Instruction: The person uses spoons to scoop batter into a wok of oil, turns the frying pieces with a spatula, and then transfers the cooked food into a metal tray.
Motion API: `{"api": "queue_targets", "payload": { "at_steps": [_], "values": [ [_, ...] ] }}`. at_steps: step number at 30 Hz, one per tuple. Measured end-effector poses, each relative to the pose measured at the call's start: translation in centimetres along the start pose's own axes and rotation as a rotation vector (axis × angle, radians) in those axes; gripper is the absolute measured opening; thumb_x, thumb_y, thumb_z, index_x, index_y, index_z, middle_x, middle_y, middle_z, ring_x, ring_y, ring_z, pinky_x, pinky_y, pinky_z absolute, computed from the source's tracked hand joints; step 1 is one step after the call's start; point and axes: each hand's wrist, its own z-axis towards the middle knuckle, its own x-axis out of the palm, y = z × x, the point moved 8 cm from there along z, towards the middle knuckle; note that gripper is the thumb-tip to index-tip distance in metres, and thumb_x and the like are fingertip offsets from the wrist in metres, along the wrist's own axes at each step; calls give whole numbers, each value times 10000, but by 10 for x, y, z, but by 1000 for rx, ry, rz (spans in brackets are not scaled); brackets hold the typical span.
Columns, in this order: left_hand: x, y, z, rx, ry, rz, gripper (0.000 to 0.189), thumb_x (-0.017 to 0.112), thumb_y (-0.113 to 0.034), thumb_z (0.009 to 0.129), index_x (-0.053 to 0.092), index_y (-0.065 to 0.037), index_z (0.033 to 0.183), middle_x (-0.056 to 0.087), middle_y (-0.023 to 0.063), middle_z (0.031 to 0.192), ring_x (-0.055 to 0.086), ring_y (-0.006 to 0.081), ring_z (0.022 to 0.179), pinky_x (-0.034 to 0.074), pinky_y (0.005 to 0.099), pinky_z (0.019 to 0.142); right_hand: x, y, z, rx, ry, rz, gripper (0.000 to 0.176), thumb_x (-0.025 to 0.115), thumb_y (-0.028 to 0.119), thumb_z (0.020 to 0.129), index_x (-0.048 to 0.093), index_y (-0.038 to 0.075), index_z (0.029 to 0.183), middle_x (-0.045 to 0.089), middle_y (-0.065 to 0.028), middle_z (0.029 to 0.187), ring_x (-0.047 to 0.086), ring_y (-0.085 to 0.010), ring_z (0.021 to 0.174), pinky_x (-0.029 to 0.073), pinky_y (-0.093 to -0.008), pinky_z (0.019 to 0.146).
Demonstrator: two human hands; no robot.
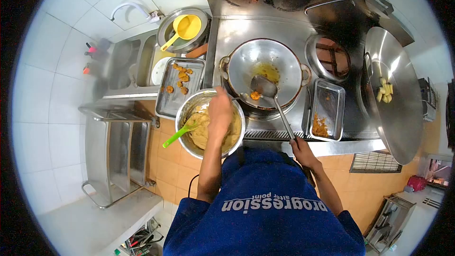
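Note:
My left hand [221, 113] is closed on a small metal spoon [242, 96], whose tip reaches over the wok's near left edge. Below this hand is a steel bowl [184, 146] of yellowish batter [200, 132], with a green spatula [176, 137] leaning in it. My right hand [304, 153] grips the long handle of a metal ladle [264, 86]. The ladle's head rests inside the wok [241, 61], beside an orange fried piece [255, 95] and a shallow pool of yellow oil [268, 71].
Left of the wok, a metal tray [162, 106] holds several fried pieces, near a yellow dipper [187, 27] on a pot and a sink [124, 66]. To the right are a tray with crumbs [335, 106] and a large pan [395, 109] holding pale pieces [385, 90].

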Motion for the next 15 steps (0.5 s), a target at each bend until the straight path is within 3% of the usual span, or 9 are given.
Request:
{"api": "queue_targets", "payload": {
  "at_steps": [3,4,15],
  "values": [
    [2,-16,-1,74,5,42,205,512,-24,875,433,72,1038,632,328,778,638,483,777,499,554,693,1,10,4,-92,-83,-22,500,427,361,1025,531,-110,1158,612,-281,792,618,-413,777,474,-467,730],
    [5,-16,0,72,1,41,205,512,-24,875,433,72,1038,632,328,778,638,483,777,499,554,693,2,11,4,0,8,3,505,434,356,1025,528,-113,1185,626,-298,836,633,-422,825,483,-466,758],
    [12,-14,5,-2,38,96,180,507,-1,865,438,66,1018,648,323,818,654,477,780,521,539,693,1,12,-1,9,-31,8,488,444,359,1021,539,-100,1160,630,-308,876,630,-439,871,480,-475,779]
  ]
}}
